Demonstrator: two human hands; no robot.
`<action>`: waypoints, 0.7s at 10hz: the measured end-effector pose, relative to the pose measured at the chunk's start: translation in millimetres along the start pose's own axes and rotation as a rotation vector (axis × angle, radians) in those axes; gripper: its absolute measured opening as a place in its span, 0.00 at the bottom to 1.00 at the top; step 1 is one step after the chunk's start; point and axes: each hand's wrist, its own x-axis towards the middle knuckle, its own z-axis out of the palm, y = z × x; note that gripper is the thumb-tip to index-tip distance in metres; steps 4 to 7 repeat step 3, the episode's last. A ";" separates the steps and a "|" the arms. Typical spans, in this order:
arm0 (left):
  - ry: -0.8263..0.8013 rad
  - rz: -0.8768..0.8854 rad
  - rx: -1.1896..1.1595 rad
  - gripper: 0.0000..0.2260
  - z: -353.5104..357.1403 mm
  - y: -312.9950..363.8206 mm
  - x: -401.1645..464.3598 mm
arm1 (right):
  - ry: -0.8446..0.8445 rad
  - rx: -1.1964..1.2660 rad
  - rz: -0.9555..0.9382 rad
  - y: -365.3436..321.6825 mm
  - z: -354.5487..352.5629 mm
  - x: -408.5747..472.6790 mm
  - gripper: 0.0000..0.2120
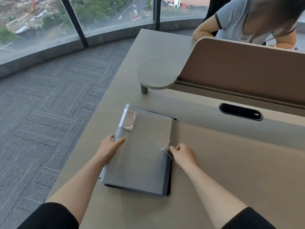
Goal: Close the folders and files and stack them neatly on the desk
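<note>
A translucent grey folder (pixel 142 156) with a white "20" label lies closed on top of a stack of darker folders (pixel 168 179) near the left edge of the beige desk (pixel 231 171). My left hand (pixel 109 147) rests on the folder's left edge, thumb on the cover and fingers curled around the spine side. At the folder's right edge my right hand (pixel 184 154) pinches the thin white elastic cord (pixel 167 150) by the round button clasp. The lower folders show only as dark edges along the right and bottom.
A round raised shelf (pixel 156 73) stands on a leg behind the stack. A tan partition (pixel 239 71) runs across the back, with a black cable slot (pixel 241 111) in front of it. A person (pixel 250 20) sits beyond the partition. Carpeted floor drops off left of the desk.
</note>
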 end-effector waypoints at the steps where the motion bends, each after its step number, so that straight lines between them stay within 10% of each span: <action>1: 0.023 0.013 0.022 0.44 -2.3 1.7 -2.0 | 0.040 0.105 -0.036 27.4 -12.5 -22.1 0.15; 7: 0.252 0.134 0.090 0.43 1.3 2.7 -15.3 | -0.009 0.286 -0.003 120.9 -22.3 -88.6 0.13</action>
